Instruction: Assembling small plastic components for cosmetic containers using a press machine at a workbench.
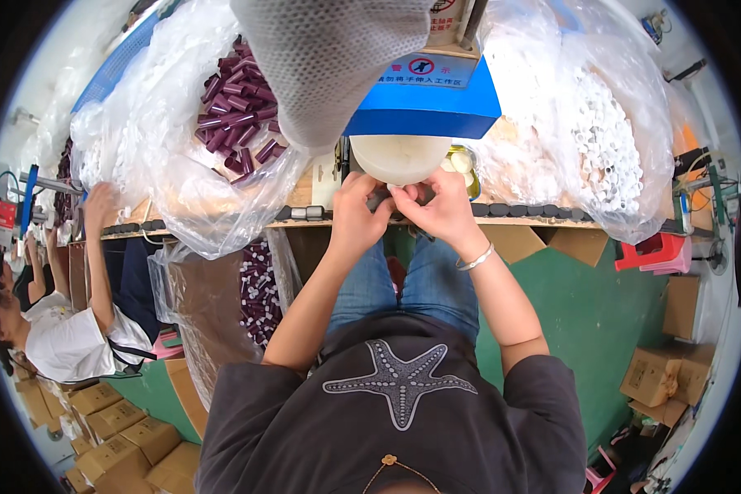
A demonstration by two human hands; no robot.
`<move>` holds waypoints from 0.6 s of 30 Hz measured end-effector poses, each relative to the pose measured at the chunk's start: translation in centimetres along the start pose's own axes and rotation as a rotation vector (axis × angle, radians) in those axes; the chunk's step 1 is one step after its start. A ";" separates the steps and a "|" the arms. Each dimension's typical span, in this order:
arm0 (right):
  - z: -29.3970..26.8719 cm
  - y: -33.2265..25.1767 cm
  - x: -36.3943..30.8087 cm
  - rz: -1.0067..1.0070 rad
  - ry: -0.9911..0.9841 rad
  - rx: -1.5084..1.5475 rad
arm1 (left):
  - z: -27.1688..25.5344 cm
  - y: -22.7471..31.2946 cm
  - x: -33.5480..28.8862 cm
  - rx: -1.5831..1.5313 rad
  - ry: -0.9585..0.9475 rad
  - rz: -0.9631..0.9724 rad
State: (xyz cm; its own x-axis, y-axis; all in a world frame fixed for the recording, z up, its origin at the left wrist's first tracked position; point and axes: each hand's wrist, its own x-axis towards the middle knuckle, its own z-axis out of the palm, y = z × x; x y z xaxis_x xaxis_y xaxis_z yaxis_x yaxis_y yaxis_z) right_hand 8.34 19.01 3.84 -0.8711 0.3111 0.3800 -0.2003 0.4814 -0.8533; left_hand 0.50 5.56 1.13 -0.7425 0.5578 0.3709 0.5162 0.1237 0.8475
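At the near edge of the long tan wooden workbench [300,193], a blue box-shaped machine housing [428,115] juts out, with a heap of dark purple tubes [235,107] off to its left. Below the housing sits a white, round, translucent dome [402,156], wider across than deep from here, straight ahead of the fingers. The left hand [357,206] and right hand [441,211] meet by its near rim, about equally close, fingers curled inward; whether they pinch anything I can't tell.
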 end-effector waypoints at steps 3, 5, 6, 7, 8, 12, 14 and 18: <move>-0.1 0.7 -0.1 0.115 -0.057 0.090 | 0.2 -0.7 -0.1 -0.007 0.010 0.011; -0.4 1.1 -0.4 0.200 -0.097 0.165 | 0.2 -1.1 -0.3 -0.010 0.007 0.031; -0.8 1.1 -0.8 0.208 -0.093 0.178 | -0.1 -1.3 -0.3 -0.010 0.008 0.051; -1.2 1.2 -1.3 0.216 -0.089 0.191 | -0.5 -1.3 -0.7 -0.007 0.009 0.050; -1.6 1.6 -2.2 0.214 -0.091 0.190 | -1.0 -1.3 -1.3 0.016 0.072 0.106; -5.5 3.2 -7.0 0.287 0.188 0.367 | -2.9 -1.9 -3.2 -0.045 0.174 0.086; -6.9 4.2 -8.1 0.285 0.260 0.414 | -3.2 -2.2 -3.8 -0.076 0.162 0.049; -8.3 4.3 -6.8 0.337 0.339 0.329 | -2.2 -1.9 -3.1 -0.028 0.110 0.119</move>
State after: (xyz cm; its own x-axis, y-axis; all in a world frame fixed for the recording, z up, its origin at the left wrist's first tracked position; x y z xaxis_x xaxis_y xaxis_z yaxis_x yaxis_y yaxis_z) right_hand 17.09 25.74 0.58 -0.7298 0.6740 0.1151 -0.1131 0.0469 -0.9925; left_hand 0.88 1.82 -0.82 -0.7195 0.4741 0.5075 0.5925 0.0378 0.8047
